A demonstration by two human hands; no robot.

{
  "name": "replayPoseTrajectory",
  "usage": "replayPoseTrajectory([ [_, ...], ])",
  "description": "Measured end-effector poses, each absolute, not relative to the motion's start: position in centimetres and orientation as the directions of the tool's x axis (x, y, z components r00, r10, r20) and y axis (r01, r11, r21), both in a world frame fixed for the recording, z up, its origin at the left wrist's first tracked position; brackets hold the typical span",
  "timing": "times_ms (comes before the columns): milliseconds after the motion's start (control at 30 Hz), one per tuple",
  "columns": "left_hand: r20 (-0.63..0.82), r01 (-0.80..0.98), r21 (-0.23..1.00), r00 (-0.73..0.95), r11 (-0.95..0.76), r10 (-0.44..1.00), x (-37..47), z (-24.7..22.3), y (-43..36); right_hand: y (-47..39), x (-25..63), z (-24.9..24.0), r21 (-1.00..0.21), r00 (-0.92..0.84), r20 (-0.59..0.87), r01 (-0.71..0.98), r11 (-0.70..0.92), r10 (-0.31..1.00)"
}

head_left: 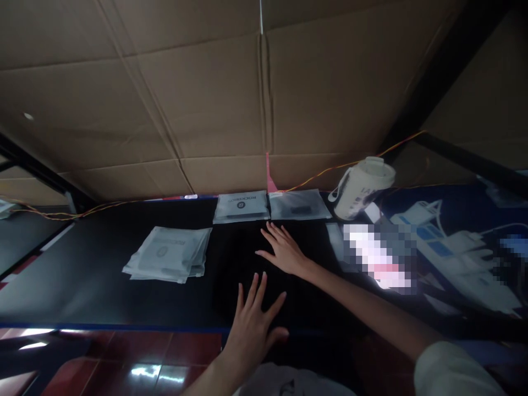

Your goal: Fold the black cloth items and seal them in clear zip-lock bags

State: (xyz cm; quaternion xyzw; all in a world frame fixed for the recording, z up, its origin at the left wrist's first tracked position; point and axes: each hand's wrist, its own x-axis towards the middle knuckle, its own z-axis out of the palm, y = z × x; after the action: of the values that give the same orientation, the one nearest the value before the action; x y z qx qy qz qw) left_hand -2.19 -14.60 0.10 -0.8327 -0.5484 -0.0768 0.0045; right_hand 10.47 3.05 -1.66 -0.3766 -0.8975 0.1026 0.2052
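Both my hands are over a deep-black, cloth-like thing (235, 247) on the dark table (94, 297); its outline is hard to make out. My left hand (252, 322) is near the front edge, fingers spread and holding nothing. Farther back and to the right, my right hand (285, 252) lies flat with its fingers apart, also holding nothing. Just beyond its fingertips are a white printed zip bag (241, 207) and a frosted zip bag (300, 204) with something dark inside. Left of my hands lies a small stack of frosted zip bags (167, 253).
A white handled tumbler (361, 190) stands at the back right. Near it are a bright, pixelated object (377, 256) and a white power strip (437, 239) with plugs. Cardboard (198, 99) forms the back wall, with a thin yellow-red wire (322, 177) along it.
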Motion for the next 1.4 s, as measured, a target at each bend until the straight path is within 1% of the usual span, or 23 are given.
replayPoseTrajectory([
  [267, 0.094, 0.884, 0.129, 0.441, -0.45, 0.893, -2.8, 1.5, -15.1, 3.1, 11.2, -1.7, -0.323, -0.688, 0.298, 0.579, 0.748, 0.662],
  [367, 0.089, 0.865, 0.193, 0.455, -0.464, 0.886, -3.8, 2.9, -15.1, 2.9, 11.7, -1.3, -0.307, -0.703, 0.277, 0.582, 0.753, 0.656],
  [433, 0.146, 0.884, 0.256, 0.364, -0.391, 0.92, -5.0, 4.0, -14.8, 3.1, 11.7, -0.4, -0.286, -0.714, 0.257, 0.588, 0.757, 0.651],
  [500, 0.253, 0.93, 0.284, 0.162, -0.233, 0.954, -6.5, 4.8, -14.2, 3.8, 11.1, 1.0, -0.273, -0.728, 0.267, 0.571, 0.774, 0.631],
  [567, 0.34, 0.97, 0.239, -0.044, -0.041, 0.939, -8.0, 5.1, -13.2, 4.9, 9.7, 2.6, -0.28, -0.75, 0.297, 0.523, 0.805, 0.591],
  [600, 0.358, 0.979, 0.197, -0.112, 0.043, 0.927, -8.6, 5.0, -12.7, 5.4, 8.9, 3.3, -0.286, -0.767, 0.305, 0.492, 0.822, 0.565],
  [633, 0.347, 0.981, 0.158, -0.163, 0.113, 0.924, -9.1, 4.9, -12.1, 6.0, 7.9, 3.8, -0.292, -0.782, 0.307, 0.465, 0.836, 0.542],
  [667, 0.305, 0.977, 0.132, -0.201, 0.168, 0.931, -9.6, 4.8, -11.6, 6.4, 7.0, 4.2, -0.297, -0.8, 0.304, 0.437, 0.849, 0.518],
  [700, 0.242, 0.971, 0.127, -0.23, 0.204, 0.943, -9.9, 4.6, -11.2, 6.8, 6.1, 4.4, -0.301, -0.814, 0.3, 0.413, 0.859, 0.497],
  [767, 0.129, 0.959, 0.166, -0.253, 0.23, 0.959, -10.3, 4.7, -10.6, 7.3, 4.7, 4.4, -0.317, -0.838, 0.293, 0.369, 0.874, 0.461],
  [800, 0.105, 0.953, 0.196, -0.254, 0.23, 0.962, -10.4, 4.8, -10.5, 7.4, 4.2, 4.4, -0.33, -0.846, 0.292, 0.349, 0.877, 0.446],
  [833, 0.113, 0.948, 0.226, -0.254, 0.225, 0.96, -10.4, 5.1, -10.5, 7.5, 3.9, 4.3, -0.345, -0.851, 0.294, 0.33, 0.879, 0.435],
  [967, 0.24, 0.93, 0.316, -0.268, 0.185, 0.933, -10.2, 5.8, -10.8, 7.6, 4.4, 4.4, -0.445, -0.845, 0.314, 0.273, 0.853, 0.434],
  [1033, 0.251, 0.924, 0.342, -0.263, 0.169, 0.931, -10.2, 5.5, -10.8, 7.6, 5.0, 4.8, -0.506, -0.831, 0.322, 0.255, 0.824, 0.454],
  [1167, 0.189, 0.914, 0.386, -0.21, 0.125, 0.959, -10.7, 4.1, -10.4, 7.7, 5.8, 5.5, -0.621, -0.817, 0.315, 0.209, 0.756, 0.484],
  [1267, 0.122, 0.915, 0.393, -0.153, 0.094, 0.981, -11.1, 3.7, -10.2, 7.6, 5.7, 5.4, -0.707, -0.813, 0.286, 0.178, 0.685, 0.507],
  [1400, 0.062, 0.9, 0.413, -0.178, 0.137, 0.982, -10.9, 4.4, -10.4, 7.5, 5.2, 4.3, -0.797, -0.8, 0.233, 0.168, 0.58, 0.552],
])
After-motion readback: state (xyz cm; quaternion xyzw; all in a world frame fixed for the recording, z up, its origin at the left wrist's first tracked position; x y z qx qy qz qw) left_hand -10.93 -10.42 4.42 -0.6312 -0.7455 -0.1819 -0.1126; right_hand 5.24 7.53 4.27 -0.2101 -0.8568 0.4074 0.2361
